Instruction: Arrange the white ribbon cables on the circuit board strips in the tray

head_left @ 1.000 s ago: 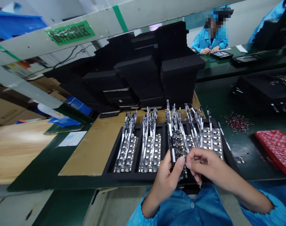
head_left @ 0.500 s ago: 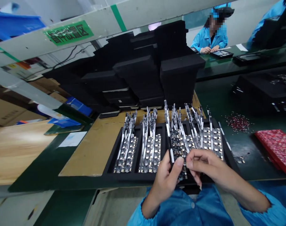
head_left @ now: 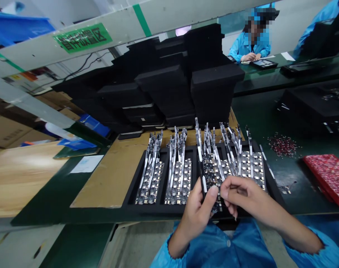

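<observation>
My left hand (head_left: 200,206) grips the lower left edge of a circuit board panel (head_left: 210,163), thumb on its face, and holds it tilted up over the tray. Thin flat flex strips rise from the panel's upper end. At the panel's right edge my right hand (head_left: 240,192) is closed in a pinch, its fingertips close to the board. Whatever lies between those fingertips is too small or hidden to make out. Beneath, a black foam tray (head_left: 161,209) bears several rows of circuit boards (head_left: 178,182) with grey and white flex strips standing up at their far ends.
A pile of tiny red parts (head_left: 283,144) and a red bag of such parts (head_left: 327,176) lie at the right. Stacked black foam trays (head_left: 214,89) rise behind, on cardboard (head_left: 102,190). Across the bench sits a co-worker (head_left: 251,44). A shelf beam (head_left: 169,18) crosses overhead.
My right fingers have shifted slightly at the panel's edge, the lower ones curling in a little. My left hand and the panel stay almost where they were. The co-worker's hands moved closer together.
</observation>
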### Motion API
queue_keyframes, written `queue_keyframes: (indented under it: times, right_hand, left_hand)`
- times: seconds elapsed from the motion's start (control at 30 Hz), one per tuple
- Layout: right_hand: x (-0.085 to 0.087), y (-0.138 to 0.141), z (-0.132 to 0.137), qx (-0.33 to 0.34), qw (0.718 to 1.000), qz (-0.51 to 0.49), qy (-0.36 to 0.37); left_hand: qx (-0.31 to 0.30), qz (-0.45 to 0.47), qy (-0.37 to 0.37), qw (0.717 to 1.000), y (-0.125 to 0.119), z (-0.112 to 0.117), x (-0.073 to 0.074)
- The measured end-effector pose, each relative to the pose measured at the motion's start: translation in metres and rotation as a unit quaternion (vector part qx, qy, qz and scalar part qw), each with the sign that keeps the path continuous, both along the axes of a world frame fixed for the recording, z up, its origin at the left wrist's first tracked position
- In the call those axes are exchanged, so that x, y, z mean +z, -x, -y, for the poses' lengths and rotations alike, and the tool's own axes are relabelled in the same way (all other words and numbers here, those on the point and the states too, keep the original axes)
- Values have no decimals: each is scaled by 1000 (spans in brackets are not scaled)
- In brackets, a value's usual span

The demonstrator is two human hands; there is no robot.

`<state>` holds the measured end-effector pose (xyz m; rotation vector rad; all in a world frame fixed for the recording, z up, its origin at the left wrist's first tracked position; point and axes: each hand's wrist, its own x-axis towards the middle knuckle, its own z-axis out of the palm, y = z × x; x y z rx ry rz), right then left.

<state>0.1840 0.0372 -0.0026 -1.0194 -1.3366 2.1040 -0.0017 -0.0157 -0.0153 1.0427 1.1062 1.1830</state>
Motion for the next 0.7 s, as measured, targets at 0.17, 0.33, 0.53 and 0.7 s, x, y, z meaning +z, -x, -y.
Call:
queue_keyframes:
  times: [0.17,0.33,0.53,0.7]
  right_hand:
    - [5,-3,2,-1,997,39,-67]
    - [11,-5,5,-5,995,45,-84]
    - [15,-6,7,-17,997,27,-77]
    - [15,-9,8,-23,997,22,-68]
  left_hand:
    - [-11,-15,4,1000,0,-1,1]
    - [12,-75,-29,997,0,-1,-1]
    - [19,-73,-95,993,-1,-1,2]
    - [-18,-41,-58,997,0,0,0]
